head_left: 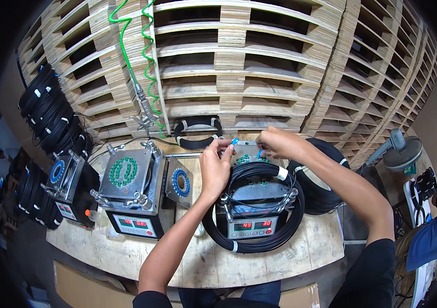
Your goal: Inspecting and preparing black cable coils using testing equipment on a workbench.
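Observation:
My left hand (215, 167) pinches a small blue piece (235, 141) that looks like a cable-end connector. Just to the right, my right hand (276, 143) has its fingers closed on another small blue piece (260, 152). Both hands are above the back of a metal bench machine (252, 192), whose top plate carries a ring of green parts (249, 158), partly hidden. A coil of black cable (300, 218), tied with white bands, hangs around this machine. Whether the blue pieces join this cable is too small to tell.
A second machine (126, 177) with a green ring and a side plate of blue parts (181, 183) stands left, beside a third machine (64, 177). More black coils (326, 154) lie right. An air gun (145, 110) hangs ahead before stacked pallets (231, 38). A person (436, 231) is at far right.

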`<state>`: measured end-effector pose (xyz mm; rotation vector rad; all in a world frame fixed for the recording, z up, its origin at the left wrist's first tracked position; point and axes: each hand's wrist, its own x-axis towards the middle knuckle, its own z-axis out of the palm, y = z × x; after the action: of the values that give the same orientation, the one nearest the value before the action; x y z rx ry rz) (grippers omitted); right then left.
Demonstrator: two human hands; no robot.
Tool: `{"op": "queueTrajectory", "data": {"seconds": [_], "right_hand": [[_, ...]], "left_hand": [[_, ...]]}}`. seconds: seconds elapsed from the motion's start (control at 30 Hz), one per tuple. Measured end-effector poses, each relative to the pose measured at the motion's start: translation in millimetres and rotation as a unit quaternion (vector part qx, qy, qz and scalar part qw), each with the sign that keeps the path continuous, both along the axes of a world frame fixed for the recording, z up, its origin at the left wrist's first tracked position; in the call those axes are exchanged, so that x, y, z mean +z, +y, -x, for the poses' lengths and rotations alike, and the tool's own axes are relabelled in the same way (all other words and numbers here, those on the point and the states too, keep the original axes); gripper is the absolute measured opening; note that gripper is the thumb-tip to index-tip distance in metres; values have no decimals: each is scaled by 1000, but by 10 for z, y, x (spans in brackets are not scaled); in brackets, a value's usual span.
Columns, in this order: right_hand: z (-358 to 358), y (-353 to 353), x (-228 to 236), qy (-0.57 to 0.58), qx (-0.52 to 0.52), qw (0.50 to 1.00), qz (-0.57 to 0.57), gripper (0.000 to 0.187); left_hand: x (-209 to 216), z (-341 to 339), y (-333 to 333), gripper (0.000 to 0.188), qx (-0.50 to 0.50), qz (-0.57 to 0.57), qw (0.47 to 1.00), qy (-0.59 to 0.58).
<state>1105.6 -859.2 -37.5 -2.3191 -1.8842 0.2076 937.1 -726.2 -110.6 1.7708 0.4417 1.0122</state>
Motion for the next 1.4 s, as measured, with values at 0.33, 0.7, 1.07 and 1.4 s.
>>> {"op": "queueTrajectory", "data": {"seconds": [0.33, 0.7, 1.07, 1.4], "right_hand": [[3, 52, -39, 12, 12, 1000, 16, 18], [240, -512, -217, 185, -132, 951, -209, 30], [581, -597, -568, 285, -217, 836, -416, 27], [543, -623, -622, 305, -216, 827, -419, 28]], "left_hand": [[25, -21, -44, 15, -20, 18, 1000, -5], [778, -236, 479, 14, -246, -161, 917, 271], [764, -483, 310, 13, -288, -383, 807, 345], [856, -684, -166, 14, -185, -569, 710, 371]]}}
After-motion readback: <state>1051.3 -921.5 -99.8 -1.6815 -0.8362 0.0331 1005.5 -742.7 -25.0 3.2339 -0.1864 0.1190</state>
